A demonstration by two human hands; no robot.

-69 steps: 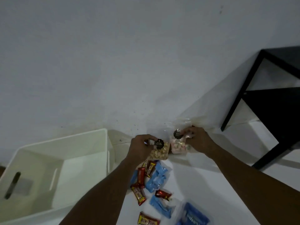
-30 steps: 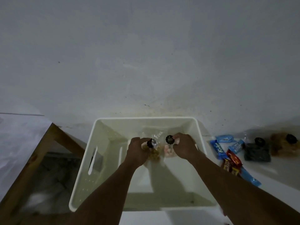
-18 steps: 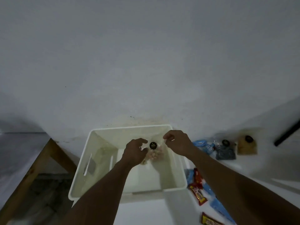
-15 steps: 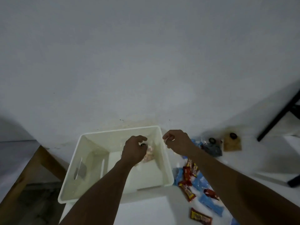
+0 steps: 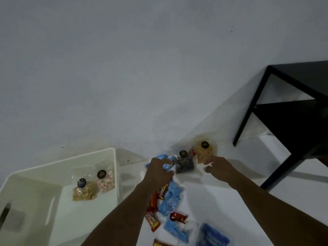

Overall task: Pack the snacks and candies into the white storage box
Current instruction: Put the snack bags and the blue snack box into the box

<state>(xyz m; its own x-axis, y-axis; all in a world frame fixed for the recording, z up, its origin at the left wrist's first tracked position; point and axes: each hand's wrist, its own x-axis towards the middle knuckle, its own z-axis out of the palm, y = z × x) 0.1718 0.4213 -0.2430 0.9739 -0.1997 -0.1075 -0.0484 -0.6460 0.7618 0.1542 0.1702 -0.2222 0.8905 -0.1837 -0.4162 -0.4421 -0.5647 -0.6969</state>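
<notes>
No legible text, yellow lettering on red candy wrappers point(image 5: 152, 220) blurred, round black bag labels point(image 5: 101, 174) unreadable

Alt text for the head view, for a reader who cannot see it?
The left hand reaches for a dark snack bag, the right hand for a tan snack bag; grip unclear. A nut bag and a pink candy bag already lie in the white storage box; wrapped candies lie scattered outside.
</notes>
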